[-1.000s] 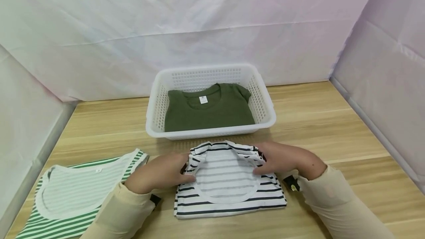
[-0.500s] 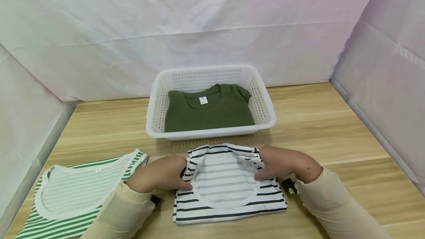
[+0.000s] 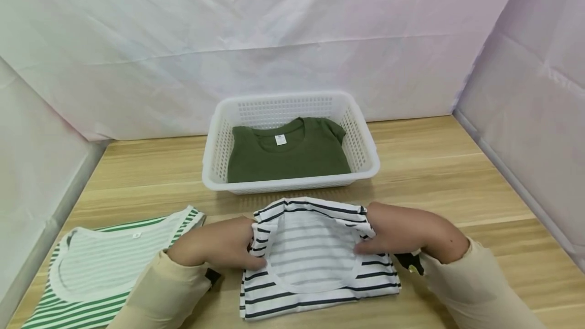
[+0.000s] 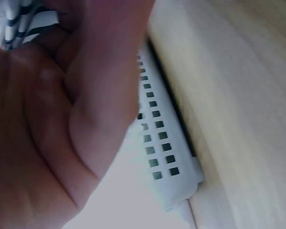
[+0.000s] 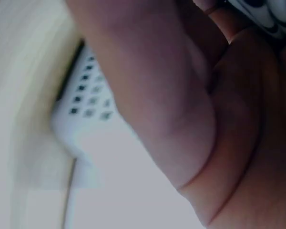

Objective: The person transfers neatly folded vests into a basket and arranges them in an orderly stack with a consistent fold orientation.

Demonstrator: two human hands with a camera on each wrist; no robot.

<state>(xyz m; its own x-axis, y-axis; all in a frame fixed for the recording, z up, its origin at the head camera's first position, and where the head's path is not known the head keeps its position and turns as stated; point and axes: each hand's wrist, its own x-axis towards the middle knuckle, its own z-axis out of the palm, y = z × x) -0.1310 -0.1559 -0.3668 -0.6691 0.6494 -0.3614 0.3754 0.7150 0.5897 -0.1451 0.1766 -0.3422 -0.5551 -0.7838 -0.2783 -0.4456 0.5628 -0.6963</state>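
A folded white shirt with black stripes (image 3: 315,296) lies in front of the basket, its wide neckline facing up. My left hand (image 3: 224,242) grips its left shoulder, thumb on top near the neckline. On the opposite side my right hand (image 3: 404,232) holds the right shoulder the same way. Between the hands the back of the collar is lifted and bunched. Both wrist views show curled fingers with striped cloth (image 4: 35,21) at the fingertips; the fingers under the cloth are hidden in the head view.
A white plastic basket (image 3: 292,185) stands at the back middle with a dark green T-shirt (image 3: 292,159) folded inside. A folded green-and-white striped shirt (image 3: 105,263) lies at the left. White sheeting (image 3: 283,29) encloses the wooden table (image 3: 439,166) at the back and sides.
The black-striped shirt has shifted slightly toward the person. My right hand has moved a little to the right, and the collar between the hands is stretched wider.
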